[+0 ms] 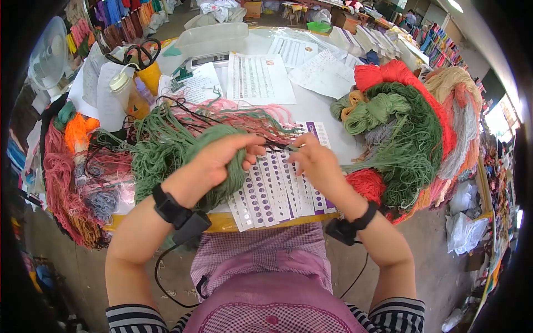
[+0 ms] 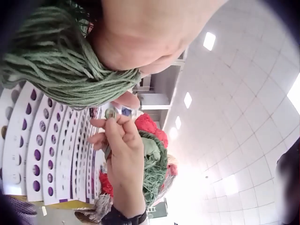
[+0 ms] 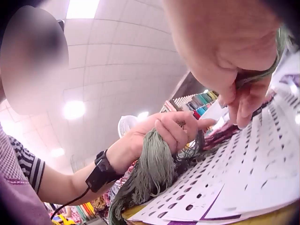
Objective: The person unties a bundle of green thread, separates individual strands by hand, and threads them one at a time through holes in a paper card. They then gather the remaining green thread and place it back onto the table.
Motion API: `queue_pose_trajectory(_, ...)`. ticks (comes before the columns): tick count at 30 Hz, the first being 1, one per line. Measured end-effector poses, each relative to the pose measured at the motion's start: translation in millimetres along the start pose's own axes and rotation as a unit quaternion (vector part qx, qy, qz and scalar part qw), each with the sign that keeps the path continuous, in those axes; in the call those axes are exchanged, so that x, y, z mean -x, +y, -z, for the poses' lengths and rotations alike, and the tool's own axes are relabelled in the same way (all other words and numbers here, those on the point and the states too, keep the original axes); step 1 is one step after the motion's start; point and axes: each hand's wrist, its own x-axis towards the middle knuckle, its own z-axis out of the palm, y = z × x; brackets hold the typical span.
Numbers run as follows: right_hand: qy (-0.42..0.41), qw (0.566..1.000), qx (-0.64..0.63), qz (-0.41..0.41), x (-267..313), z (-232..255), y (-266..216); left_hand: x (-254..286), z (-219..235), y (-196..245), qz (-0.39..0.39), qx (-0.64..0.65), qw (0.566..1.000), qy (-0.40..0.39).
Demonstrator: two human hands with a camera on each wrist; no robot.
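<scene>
My left hand grips a thick green skein of thread, which loops over the palm and hangs below it. In the left wrist view that skein fills the upper left. To its right, my right hand pinches a thin green strand, its fingertips close together. The right wrist view shows this strand running across the right hand's fingers. Beneath both hands lie overlapping white and purple cards with rows of round holes. Black and pink threads stretch over the cards' upper ends.
Tangled green thread and pink bundles heap up on the left. At right lie red, dark green and beige skeins. Behind are printed sheets, a yellow cup with scissors, a bottle and a clear bin.
</scene>
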Motion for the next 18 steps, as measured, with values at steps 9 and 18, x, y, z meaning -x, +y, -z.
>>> queue_pose_trajectory(9,0.043,0.987,0.147,0.049,-28,-37,31,-21,3,-46,0.065,0.048,0.997,-0.014)
queue_pose_trajectory(18,-0.061,0.998,-0.01,0.006,-18,-17,14,-30,-6,-52,-0.052,-0.047,0.997,-0.02)
